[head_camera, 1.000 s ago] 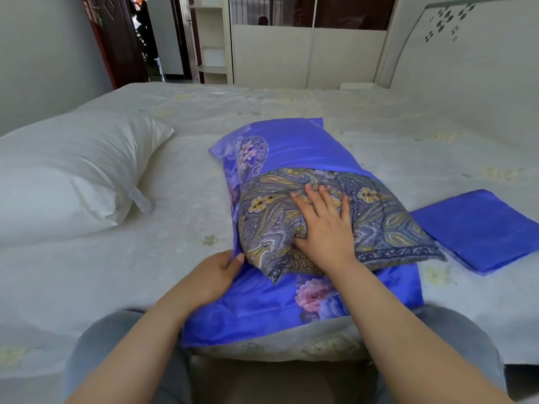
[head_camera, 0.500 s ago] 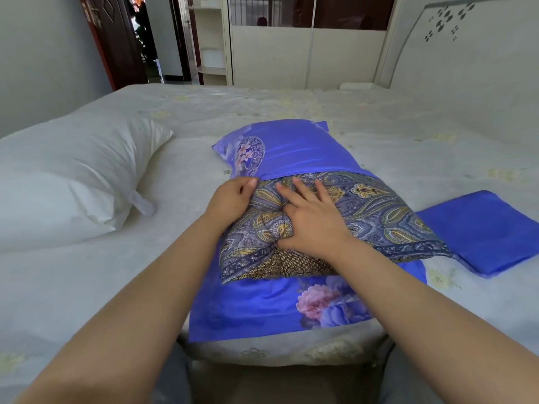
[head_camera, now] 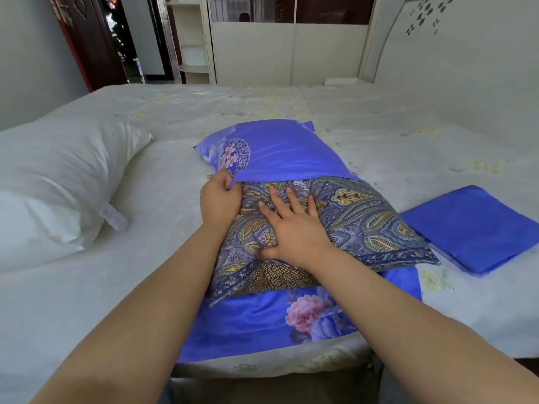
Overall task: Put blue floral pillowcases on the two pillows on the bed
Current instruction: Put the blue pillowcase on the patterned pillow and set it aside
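Note:
A paisley-patterned pillow (head_camera: 364,225) lies in the middle of the bed, its far half inside a blue floral pillowcase (head_camera: 280,150). The case's lower layer spreads out under the pillow toward me. My left hand (head_camera: 217,199) grips the upper edge of the case's opening at the pillow's left side. My right hand (head_camera: 291,225) lies flat on the pillow with fingers spread, pressing it down. A bare white pillow (head_camera: 55,182) rests at the left. A second blue pillowcase (head_camera: 472,228), folded, lies at the right.
The bed (head_camera: 408,135) is covered with a pale sheet with faint yellow flowers. A white headboard (head_camera: 455,39) rises at the right. Behind the bed stand a white wardrobe (head_camera: 285,51) and an open dark door (head_camera: 90,39).
My left hand left the case's near edge, went up along the pillow's left side and took hold of the opening's upper edge. My right hand slid further up the pillow.

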`<act>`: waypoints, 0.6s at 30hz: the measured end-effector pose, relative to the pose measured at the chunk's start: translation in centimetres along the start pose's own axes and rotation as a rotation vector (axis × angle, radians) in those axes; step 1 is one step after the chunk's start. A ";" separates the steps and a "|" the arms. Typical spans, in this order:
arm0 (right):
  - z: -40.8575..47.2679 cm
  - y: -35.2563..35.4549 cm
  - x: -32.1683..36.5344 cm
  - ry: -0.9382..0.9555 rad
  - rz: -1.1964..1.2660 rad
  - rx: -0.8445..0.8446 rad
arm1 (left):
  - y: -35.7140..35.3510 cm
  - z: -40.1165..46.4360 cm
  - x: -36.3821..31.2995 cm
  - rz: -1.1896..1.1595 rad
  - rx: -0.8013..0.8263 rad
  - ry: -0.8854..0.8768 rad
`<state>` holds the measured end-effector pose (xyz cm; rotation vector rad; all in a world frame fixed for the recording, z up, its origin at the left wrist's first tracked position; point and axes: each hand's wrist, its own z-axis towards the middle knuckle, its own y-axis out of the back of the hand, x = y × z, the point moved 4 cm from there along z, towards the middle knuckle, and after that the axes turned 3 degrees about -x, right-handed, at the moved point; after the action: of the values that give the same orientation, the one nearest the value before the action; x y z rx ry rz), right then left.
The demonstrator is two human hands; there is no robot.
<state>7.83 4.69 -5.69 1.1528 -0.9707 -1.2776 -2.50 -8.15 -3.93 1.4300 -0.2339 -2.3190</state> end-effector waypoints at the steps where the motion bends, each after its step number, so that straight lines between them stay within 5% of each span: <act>1: 0.3 0.0 -0.2 -0.028 0.007 0.013 | 0.2 -0.3 -0.6 -0.030 -0.052 -0.035; 5: 1.5 0.3 -0.7 -0.116 0.062 0.019 | 0.8 -2.3 -0.8 0.073 -0.115 -0.252; 13: 1.4 0.0 0.3 -0.106 0.096 -0.023 | 3.3 0.1 7.0 0.501 0.230 0.184; 15: 1.3 -0.1 -0.5 -0.139 0.117 -0.031 | 3.5 -0.4 7.6 0.541 0.365 0.159; 18: 1.4 -0.1 -2.1 -0.216 0.146 -0.074 | 5.1 -2.6 6.0 0.467 0.355 -0.009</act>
<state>6.32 6.64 -5.34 0.8831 -1.1355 -1.3263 -1.31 -15.13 -8.24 1.3383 -0.9159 -1.9592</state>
